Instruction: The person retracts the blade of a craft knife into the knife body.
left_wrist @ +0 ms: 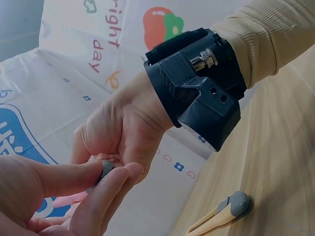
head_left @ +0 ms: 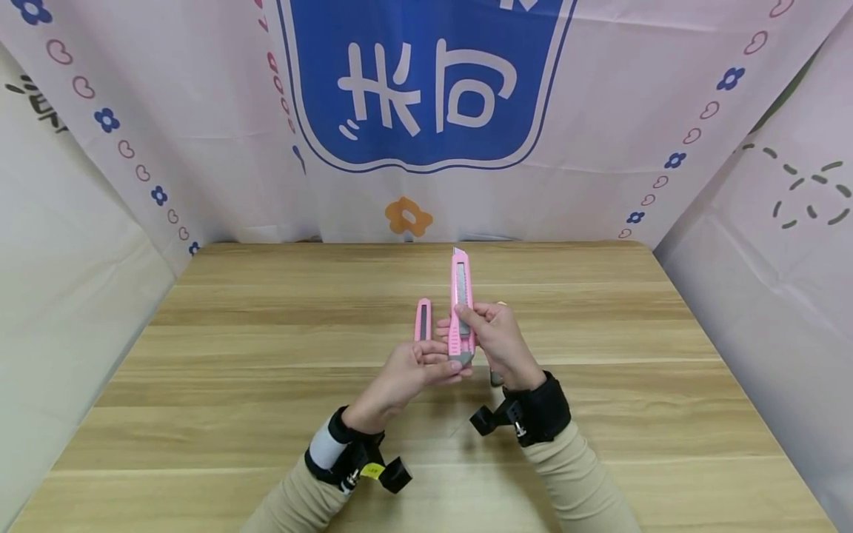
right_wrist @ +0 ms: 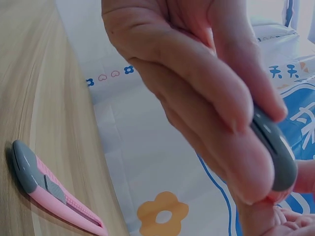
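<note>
A pink utility knife (head_left: 460,285) with a grey end is held upright between both hands, its metal tip showing at the top. My left hand (head_left: 406,370) pinches the knife's grey end between thumb and fingers. Thumb and fingers of my right hand (head_left: 503,337) grip the body, beside the slider track. A second pink utility knife (right_wrist: 54,191) lies on the table to the left, its lower part behind the left hand in the head view. On the right rests a yellow-orange utility knife (left_wrist: 219,216) with a grey end, mostly hidden by the right hand in the head view.
The knives lie on a wood-grain table (head_left: 233,400). Behind its far edge hangs a printed white cloth (head_left: 220,170) with a blue sign. Light cloth walls stand at both sides. Each wrist wears a black camera mount (head_left: 540,411) that juts inward.
</note>
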